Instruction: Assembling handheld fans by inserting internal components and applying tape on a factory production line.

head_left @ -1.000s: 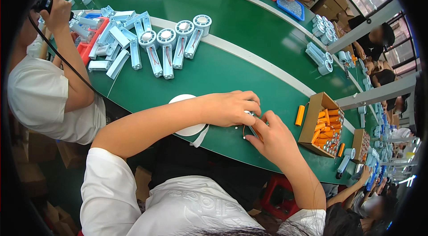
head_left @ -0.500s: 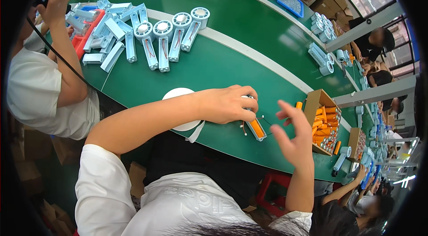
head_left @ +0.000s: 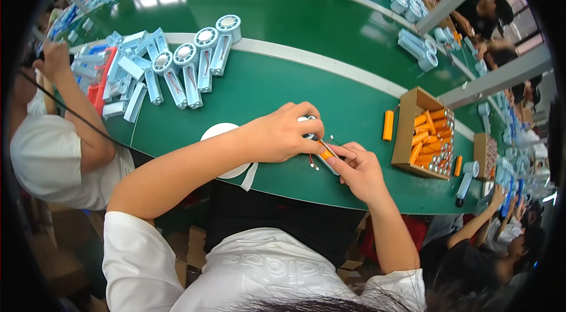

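The left hand (head_left: 287, 130) is closed over the head of 1 pale blue fan (head_left: 328, 164), gripping it from above. The right hand (head_left: 358, 174) holds the lower end of its handle, the thumb on 1 side and the fingers bent. The fan is above the near part of the green table (head_left: 283, 85), handle slanting toward the right hand; 1 orange cell (head_left: 325, 152) lies inside the handle. Thin wires (head_left: 311, 160) come out beside it.

The left forearm passes over a white disc (head_left: 213, 131), with a white strip (head_left: 249, 177) beside it. To the right, 1 loose cell (head_left: 388, 126) lies near a carton (head_left: 407, 132) of orange cells. At the far left, 4 other fans (head_left: 191, 73) lie beside a pile of blue parts (head_left: 131, 67).
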Available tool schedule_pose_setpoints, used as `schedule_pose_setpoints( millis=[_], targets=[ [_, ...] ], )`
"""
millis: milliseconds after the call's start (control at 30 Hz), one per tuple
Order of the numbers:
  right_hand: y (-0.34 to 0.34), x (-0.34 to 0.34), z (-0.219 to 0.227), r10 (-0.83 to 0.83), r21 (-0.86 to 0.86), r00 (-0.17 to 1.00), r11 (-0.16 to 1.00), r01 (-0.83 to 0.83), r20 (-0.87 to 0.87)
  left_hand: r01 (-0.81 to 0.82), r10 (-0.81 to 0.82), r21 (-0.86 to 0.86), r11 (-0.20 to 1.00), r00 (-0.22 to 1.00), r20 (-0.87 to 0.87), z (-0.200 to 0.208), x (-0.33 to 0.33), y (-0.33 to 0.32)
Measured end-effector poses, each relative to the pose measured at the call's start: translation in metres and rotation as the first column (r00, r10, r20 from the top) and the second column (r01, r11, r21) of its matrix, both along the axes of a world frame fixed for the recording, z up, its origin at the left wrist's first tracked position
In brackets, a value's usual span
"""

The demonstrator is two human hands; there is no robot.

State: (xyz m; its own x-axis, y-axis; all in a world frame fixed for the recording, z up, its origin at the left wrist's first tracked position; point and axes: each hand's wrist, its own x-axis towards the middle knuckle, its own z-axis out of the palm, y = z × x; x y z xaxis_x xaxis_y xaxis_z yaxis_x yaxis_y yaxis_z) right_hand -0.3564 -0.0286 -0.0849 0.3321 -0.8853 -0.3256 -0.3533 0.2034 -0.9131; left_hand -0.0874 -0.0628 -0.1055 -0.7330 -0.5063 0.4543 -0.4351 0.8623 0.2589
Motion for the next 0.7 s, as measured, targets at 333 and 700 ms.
schedule_pose_setpoints(
  millis=[333, 700],
  targets=[
    [0.018, -0.01, -0.035, 0.008, -0.347, 1.0, 0.938, -0.011, -0.009, 0.021, -0.016, -0.08, 0.997, 0.998, 0.06, 0.015, -0.007, 0.007],
    [0.037, -0.012, -0.023, -0.459, -0.61, 0.863, 0.627, 0.484, 0.212, -0.067, 0.066, -0.027, 0.997, 0.997, -0.038, 0.035, -0.012, -0.06]
  ],
)
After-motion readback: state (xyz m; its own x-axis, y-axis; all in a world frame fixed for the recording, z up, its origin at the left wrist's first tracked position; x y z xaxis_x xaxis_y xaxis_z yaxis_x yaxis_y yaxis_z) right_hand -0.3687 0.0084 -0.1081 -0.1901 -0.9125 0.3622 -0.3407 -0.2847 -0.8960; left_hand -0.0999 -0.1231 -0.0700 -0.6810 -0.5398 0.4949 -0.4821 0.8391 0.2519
